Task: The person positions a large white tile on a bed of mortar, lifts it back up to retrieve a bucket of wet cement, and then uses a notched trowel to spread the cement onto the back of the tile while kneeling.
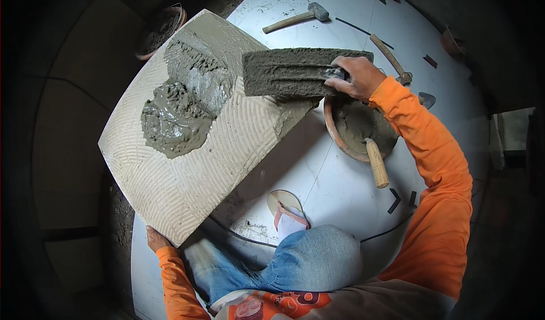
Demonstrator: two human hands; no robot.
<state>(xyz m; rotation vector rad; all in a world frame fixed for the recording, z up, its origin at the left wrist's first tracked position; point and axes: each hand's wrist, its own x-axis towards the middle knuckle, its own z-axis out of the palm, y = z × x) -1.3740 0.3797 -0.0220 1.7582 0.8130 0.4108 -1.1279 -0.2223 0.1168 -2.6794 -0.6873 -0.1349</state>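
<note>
A large tile [187, 195] lies at a slant in front of me, its ridged back facing up. Wet grey mortar [176, 121] is heaped on its upper left part and smeared along the far corner. My left hand [157, 238] holds the tile's near corner, with the fingers partly hidden at the edge. In my right hand [359, 77] is a long plastering float [284, 73], gripped at its right end and caked with mortar. The float reaches over the tile's right edge. Below it stands a round bucket [332, 128] of mortar, with a wooden-handled tool [377, 164] standing in it.
On the pale tiled floor [306, 167] lie a mallet [298, 20], a hammer [392, 56], a thin rod [363, 32] and small dark pieces [394, 201]. Another bucket [180, 20] sits beyond the tile. My sandalled foot [288, 218] is close to the tile.
</note>
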